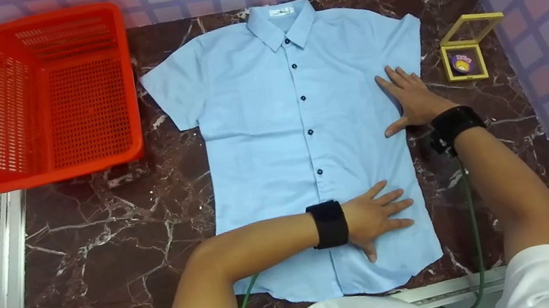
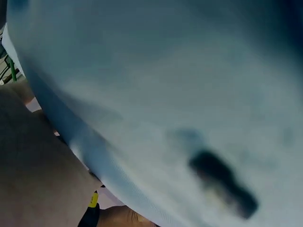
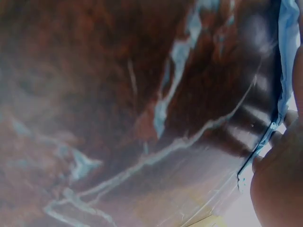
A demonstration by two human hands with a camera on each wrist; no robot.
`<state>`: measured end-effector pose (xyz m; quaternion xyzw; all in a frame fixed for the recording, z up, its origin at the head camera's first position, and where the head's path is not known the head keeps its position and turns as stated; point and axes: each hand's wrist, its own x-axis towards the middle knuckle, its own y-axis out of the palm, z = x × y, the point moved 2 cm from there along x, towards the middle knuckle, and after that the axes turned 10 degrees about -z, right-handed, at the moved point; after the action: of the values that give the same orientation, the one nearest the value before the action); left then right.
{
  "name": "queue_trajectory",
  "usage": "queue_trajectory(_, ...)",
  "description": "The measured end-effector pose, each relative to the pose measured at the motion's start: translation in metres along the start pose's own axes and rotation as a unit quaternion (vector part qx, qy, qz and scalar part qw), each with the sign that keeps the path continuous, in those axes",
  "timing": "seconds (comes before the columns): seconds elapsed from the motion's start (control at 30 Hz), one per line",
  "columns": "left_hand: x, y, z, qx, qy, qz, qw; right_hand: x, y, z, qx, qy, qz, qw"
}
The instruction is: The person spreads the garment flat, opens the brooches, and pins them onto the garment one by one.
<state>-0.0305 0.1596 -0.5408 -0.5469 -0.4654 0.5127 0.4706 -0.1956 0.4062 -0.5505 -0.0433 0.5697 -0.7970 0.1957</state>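
Note:
A light blue short-sleeved shirt (image 1: 249, 102) with dark buttons lies flat, front up, its collar at the far side. My left hand (image 1: 377, 215) rests on the lower right part of the shirt with its fingers spread. My right hand (image 1: 410, 100) lies over the shirt's right side edge below the sleeve, fingers extended onto the cloth. In the left wrist view, blurred shirt cloth (image 2: 142, 94) fills most of the picture, with a dark blurred spot on it. The right wrist view catches the shirt's edge (image 3: 286, 52) beside part of my right hand (image 3: 279, 179).
A red plastic basket (image 1: 136, 143) stands at the far left. On the right is a small yellow-framed case (image 1: 449, 63) with its lid raised and a round purple and yellow piece inside. Dark red marble tabletop (image 1: 103, 261) surrounds the shirt. Green cables (image 1: 474, 232) run from both wristbands.

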Motion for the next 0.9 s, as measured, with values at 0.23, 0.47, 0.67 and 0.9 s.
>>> queue_trajectory(0.23,0.005,-0.001,-0.006,-0.004,0.002,0.018,0.9998,0.004,-0.003,-0.001,-0.004,0.008,0.02,1.0)
queue_trajectory(0.47,0.015,0.0,-0.018,0.014,0.023,0.03,0.9992,0.006,-0.002,0.0,-0.005,0.012,0.028,1.0)
queue_trajectory(0.67,0.006,-0.007,0.005,-0.043,0.004,0.0,0.9991,0.005,-0.003,0.0,0.02,0.013,0.005,1.0)
queue_trajectory(0.9,-0.038,-0.018,0.073,-0.126,-0.145,-0.062,0.9794,0.0,-0.013,-0.012,0.055,0.016,-0.116,0.992)
